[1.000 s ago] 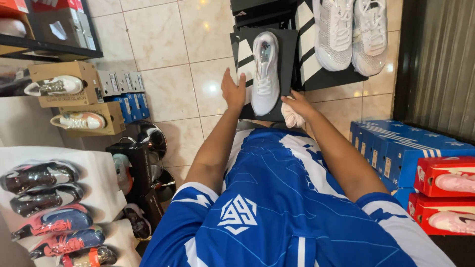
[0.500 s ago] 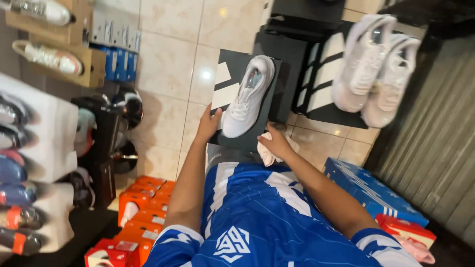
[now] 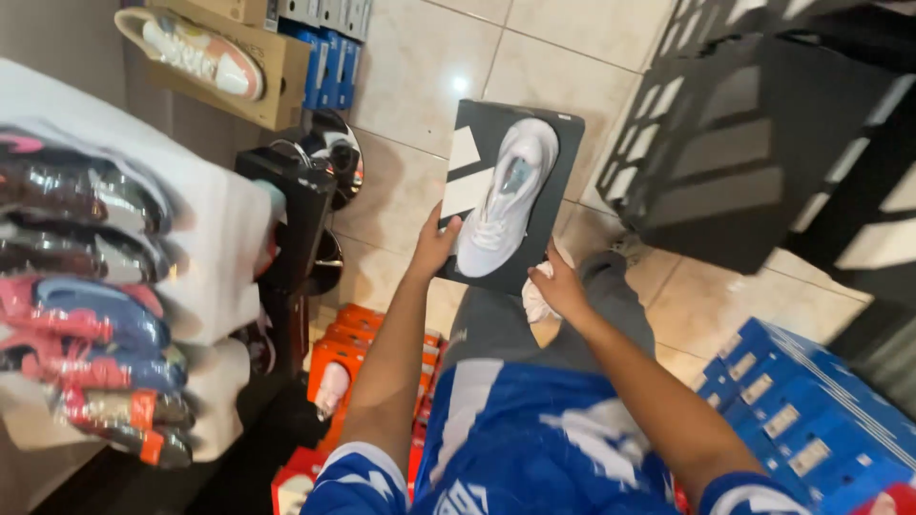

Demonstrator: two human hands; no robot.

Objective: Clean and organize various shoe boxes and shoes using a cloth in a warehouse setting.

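Both hands grip the black shoebox (image 3: 509, 195) at its lower edge, mid-frame: the left hand (image 3: 434, 243) closed on the corner, the right hand (image 3: 558, 286) pinching a white cloth (image 3: 534, 300) against the box. To keep the white sneaker (image 3: 506, 195) from sliding, the box should stay level. Orange boxes (image 3: 358, 348) lie below.

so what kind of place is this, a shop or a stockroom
Most likely a shoe shop or its stock area. Both hands, left hand and right hand, carry a black shoe box with a white trainer on top; blue shoe boxes are stacked nearby, and wrapped shoes line a shelf.
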